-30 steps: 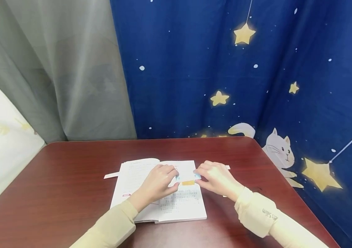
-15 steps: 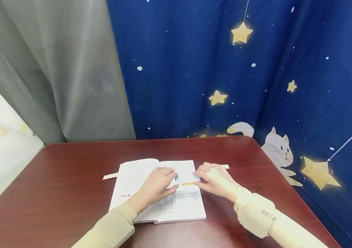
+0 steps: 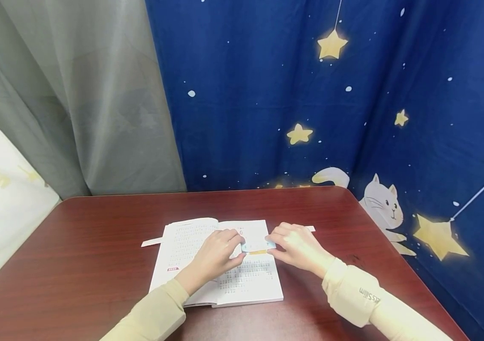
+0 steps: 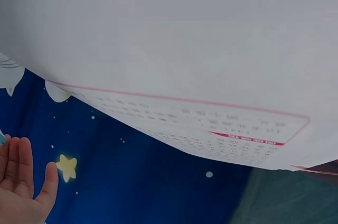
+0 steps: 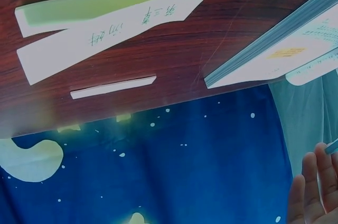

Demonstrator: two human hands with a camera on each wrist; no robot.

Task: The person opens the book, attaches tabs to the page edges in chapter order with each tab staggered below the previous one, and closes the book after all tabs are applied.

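Observation:
Both hands hold a flat, thin, pale blue-and-white slip (image 3: 254,246) over the right page of an open book (image 3: 250,286). My left hand (image 3: 220,248) pinches its left end between thumb and fingers. At the other end, my right hand (image 3: 295,242) does the same near the page's outer edge. Just below the slip an orange strip (image 3: 258,252) shows on the page. The slip's middle is visible, while its ends are covered by fingers. In the left wrist view the left page (image 4: 169,39) fills most of the picture.
A white paper strip (image 3: 151,242) sticks out left of the book. Right of the book, the right wrist view shows a handwritten white strip (image 5: 100,39), a green-faced strip (image 5: 79,10) and a small white strip (image 5: 113,87) on the table. Curtains (image 3: 246,94) hang behind.
The slip has tilted and come lower over the page, covering more of the orange strip. Both hands stay nearly in place. The head view has shifted slightly.

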